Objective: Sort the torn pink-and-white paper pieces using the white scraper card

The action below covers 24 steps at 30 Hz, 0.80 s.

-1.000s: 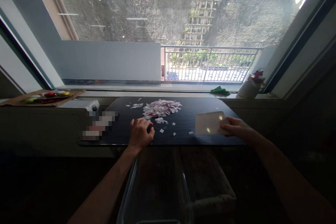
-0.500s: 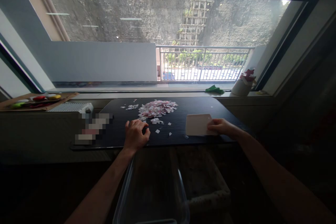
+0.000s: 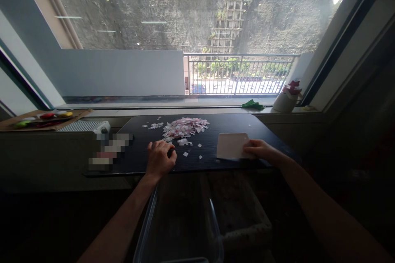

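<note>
My right hand (image 3: 261, 149) grips the right edge of a pale, flat, rectangular scraper (image 3: 232, 146) with a small hole near one corner. The scraper is low over the black tabletop (image 3: 138, 160); whether it touches cannot be told. My left hand (image 3: 160, 157) rests near the table's front edge, fingers loosely bent and thumb apart, with nothing visible in it. Just beyond lies a heap of small pink and white paper-like pieces (image 3: 184, 127). A few loose pieces (image 3: 185, 154) lie between the heap and the scraper.
Below the table's front edge stands a clear plastic bin (image 3: 217, 230), with a worn, pale-rimmed box (image 3: 247, 232) to its right. The window sill holds a green cloth (image 3: 252, 104) and a white pot (image 3: 284, 102). At left are a radiator (image 3: 84, 126) and a cardboard sheet (image 3: 82, 113) bearing colourful items.
The scraper has shifted very slightly left in my right hand. My left hand and the heap stay in place.
</note>
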{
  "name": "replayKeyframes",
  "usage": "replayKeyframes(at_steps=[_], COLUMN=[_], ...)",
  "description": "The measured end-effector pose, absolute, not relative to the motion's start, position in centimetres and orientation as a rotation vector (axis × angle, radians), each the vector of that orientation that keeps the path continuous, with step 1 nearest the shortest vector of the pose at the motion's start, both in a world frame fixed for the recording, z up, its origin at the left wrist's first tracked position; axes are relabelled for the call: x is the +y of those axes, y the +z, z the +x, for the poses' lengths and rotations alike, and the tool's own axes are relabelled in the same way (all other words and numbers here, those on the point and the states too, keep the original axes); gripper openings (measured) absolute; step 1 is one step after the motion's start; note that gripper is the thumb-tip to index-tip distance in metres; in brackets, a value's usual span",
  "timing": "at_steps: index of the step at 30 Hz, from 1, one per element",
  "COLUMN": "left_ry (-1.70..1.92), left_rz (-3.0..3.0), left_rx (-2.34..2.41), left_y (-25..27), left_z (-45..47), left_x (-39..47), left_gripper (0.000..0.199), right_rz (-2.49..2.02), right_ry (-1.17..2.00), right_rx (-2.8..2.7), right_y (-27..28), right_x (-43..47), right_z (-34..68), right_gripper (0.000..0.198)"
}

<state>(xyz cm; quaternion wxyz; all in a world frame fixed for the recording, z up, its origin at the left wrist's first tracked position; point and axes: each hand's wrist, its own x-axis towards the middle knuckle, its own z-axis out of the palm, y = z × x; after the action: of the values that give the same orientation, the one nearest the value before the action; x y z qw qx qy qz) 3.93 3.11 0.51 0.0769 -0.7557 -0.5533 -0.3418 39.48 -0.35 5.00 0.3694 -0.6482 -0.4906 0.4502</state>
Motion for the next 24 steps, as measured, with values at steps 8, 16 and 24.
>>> replayKeyframes(at_steps=[8, 16, 24], left_ry=[-1.039, -1.051, -1.037], left_rz=[-2.265, -2.263, -2.276], left_rx=[-1.654, -1.657, -1.670], left_y=[0.5, 0.5, 0.7], left_z=[4.0, 4.0, 4.0], left_x=[3.1, 3.1, 3.0], left_gripper=[0.014, 0.013, 0.014], right_rz=[-1.650, -1.617, -1.553], right_ry=[1.200, 1.268, 1.244], right_rx=[-1.304, -1.343, -1.351], right_y=[4.9, 5.3, 5.2], right_x=[-0.4, -1.1, -0.5], right_z=[38.8, 39.3, 38.8], right_gripper=[0.015, 0.025, 0.028])
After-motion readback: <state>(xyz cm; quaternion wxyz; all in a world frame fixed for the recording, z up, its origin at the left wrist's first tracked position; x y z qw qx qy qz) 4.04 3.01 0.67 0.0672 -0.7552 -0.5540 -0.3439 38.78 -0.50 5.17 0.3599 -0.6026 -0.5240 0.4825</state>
